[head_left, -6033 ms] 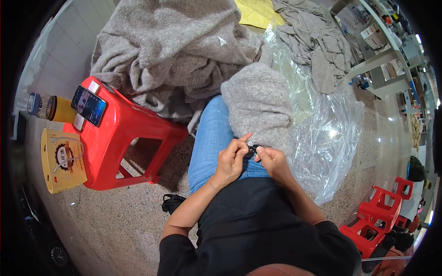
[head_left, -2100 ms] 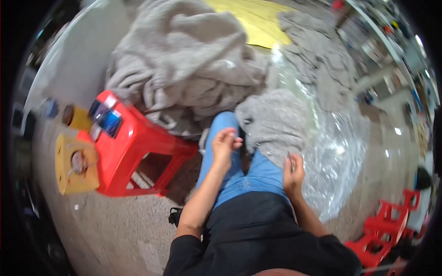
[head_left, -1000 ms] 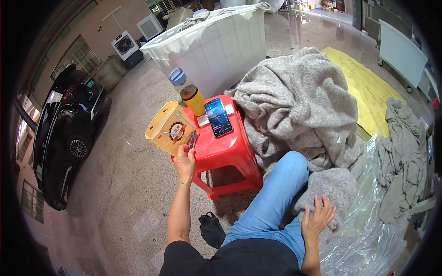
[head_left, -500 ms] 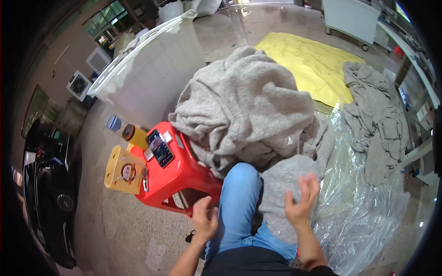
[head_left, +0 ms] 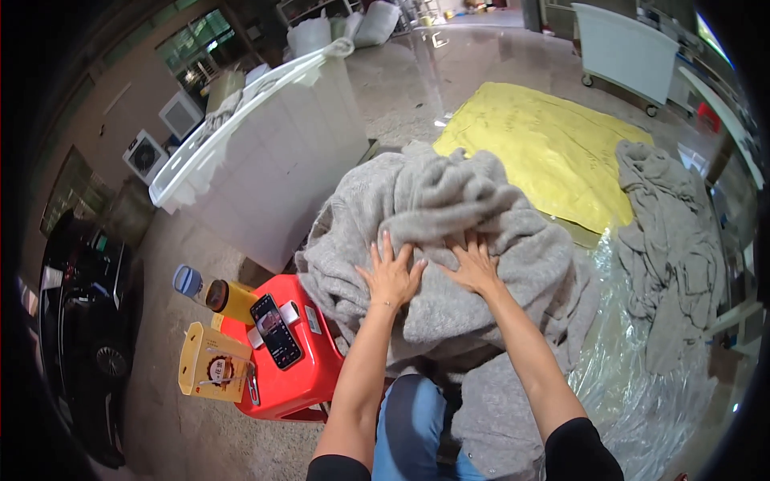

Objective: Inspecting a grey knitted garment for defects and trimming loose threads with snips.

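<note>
Grey knit pile point(head_left: 439, 303): between red stool point(head_left: 319, 365) and yellow sheet point(head_left: 537, 152).
Left hand point(head_left: 392, 274), right hand point(head_left: 475, 268): fingers spread upon the pile, palms down.
Phone point(head_left: 276, 332): may fall, if strong pushing slides cloth against the stool.

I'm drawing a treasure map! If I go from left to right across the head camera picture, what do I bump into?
Black car → yellow carry bag → phone → left hand → right hand → crumpled grey-brown cloth on the floor.
</note>
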Motion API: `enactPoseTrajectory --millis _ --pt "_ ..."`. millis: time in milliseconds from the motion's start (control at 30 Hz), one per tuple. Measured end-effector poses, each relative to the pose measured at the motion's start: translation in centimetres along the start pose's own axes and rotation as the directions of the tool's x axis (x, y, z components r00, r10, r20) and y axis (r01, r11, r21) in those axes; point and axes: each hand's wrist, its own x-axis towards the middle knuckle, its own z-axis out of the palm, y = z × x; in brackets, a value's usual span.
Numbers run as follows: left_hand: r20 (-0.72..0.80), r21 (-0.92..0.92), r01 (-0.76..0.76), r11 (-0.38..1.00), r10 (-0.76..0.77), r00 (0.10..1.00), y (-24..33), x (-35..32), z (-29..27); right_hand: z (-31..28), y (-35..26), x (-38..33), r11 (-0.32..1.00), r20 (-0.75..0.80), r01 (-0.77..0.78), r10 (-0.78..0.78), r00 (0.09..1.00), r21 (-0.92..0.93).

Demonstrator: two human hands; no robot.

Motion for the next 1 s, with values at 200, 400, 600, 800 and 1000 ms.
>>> enactPoseTrajectory --millis 200,400,600,800,1000 --pt "-0.058 -0.051 0.06 0.997 -0.063 0.996 -3.2 -3.1 6.2 5.7 1.7 -1.5 0.996 0.111 0.04 -0.032 0.993 -0.076" --pt "-0.005 -0.187 -0.037 0.982 0.037 0.999 -3.3 -4.3 5.8 1.1 0.5 -4.7 0.959 0.227 -0.133 0.191 0.955 -0.249" --pt "-0.256 -0.32 -0.181 0.93 0.099 0.962 -4.3 -6.7 5.5 -4.9 -5.3 -14.8 0.996 -0.027 -0.008 0.006 1.0 -0.089" --pt "-0.529 -0.507 -0.581 0.637 0.302 0.793 -6.0 -14.1 0.4 -4.4 -6.3 -33.0 0.994 -0.422 0.041 0.007 0.907 0.105" --pt "-0.773 -0.265 -0.16 0.951 -0.11 0.625 -15.9 -20.8 -6.8 2.0 -6.2 -41.5 0.977 -0.215 0.114 -0.153 0.964 -0.183"
